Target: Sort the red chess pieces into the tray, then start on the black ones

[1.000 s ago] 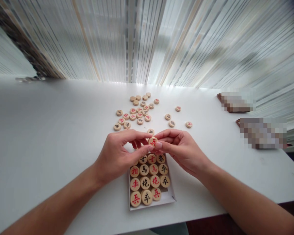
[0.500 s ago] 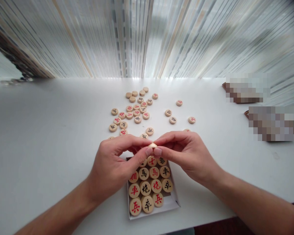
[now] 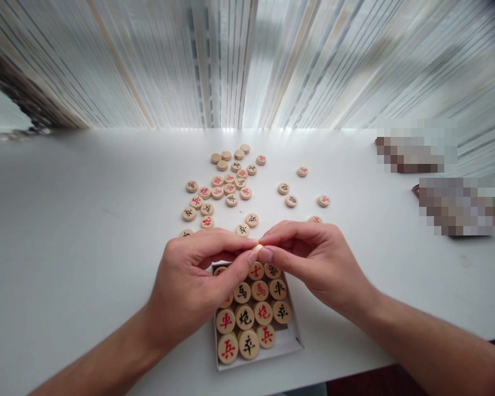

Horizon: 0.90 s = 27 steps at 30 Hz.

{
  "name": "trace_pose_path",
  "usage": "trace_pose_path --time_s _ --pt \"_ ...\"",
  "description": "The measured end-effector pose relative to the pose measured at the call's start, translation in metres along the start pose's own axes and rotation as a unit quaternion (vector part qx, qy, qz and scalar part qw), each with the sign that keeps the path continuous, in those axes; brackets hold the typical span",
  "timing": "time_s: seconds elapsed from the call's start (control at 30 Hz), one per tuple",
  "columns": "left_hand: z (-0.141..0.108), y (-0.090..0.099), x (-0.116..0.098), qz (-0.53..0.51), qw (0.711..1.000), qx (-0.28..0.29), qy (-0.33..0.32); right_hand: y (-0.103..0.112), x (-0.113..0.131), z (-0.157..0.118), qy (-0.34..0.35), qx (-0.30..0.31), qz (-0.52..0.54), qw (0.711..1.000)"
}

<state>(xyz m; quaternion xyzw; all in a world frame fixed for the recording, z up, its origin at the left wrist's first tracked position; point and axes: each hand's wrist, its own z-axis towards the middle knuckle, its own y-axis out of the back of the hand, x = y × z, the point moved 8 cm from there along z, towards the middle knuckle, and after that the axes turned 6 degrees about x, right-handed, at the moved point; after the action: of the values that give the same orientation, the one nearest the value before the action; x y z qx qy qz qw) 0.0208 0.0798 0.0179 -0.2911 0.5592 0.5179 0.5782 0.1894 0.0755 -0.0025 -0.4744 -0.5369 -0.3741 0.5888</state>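
Between the fingertips of both hands a pale wooden xiangqi piece is pinched, seen nearly edge-on; its marked face cannot be read. My left hand grips it from the left with thumb and forefinger. From the right, my right hand holds it the same way. Under the hands lies a shallow white box with rows of larger xiangqi pieces marked in red and black. The box's front right corner shows bare bottom, and my left hand covers part of its far left.
Several loose small xiangqi pieces are scattered over the white table beyond the hands, a few of them with blank faces up. Two blurred-out objects lie at the right. A striped curtain hangs along the far edge.
The pinched piece has turned slightly between the fingertips and shows less of its surface. Both hands stay nearly in place above the box; the view has shifted a little.
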Motion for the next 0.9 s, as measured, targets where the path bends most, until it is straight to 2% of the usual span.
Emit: trace_pose_path --time_s 0.4,0.67,0.8,0.9 --pt "0.002 0.0 -0.005 0.028 1.0 0.005 -0.012 0.001 -0.001 0.0 -0.01 0.0 0.0 1.0" --pt "0.003 0.001 0.004 -0.054 0.998 -0.009 0.042 0.001 -0.015 0.001 -0.066 0.02 0.07 0.995" --pt "0.004 -0.002 0.007 -0.115 0.992 0.007 0.05 0.002 -0.021 0.001 -0.1 0.016 0.108 0.989" --pt "0.002 -0.007 0.012 -0.163 0.982 0.025 0.09 0.001 -0.023 0.001 -0.12 0.01 0.136 0.983"
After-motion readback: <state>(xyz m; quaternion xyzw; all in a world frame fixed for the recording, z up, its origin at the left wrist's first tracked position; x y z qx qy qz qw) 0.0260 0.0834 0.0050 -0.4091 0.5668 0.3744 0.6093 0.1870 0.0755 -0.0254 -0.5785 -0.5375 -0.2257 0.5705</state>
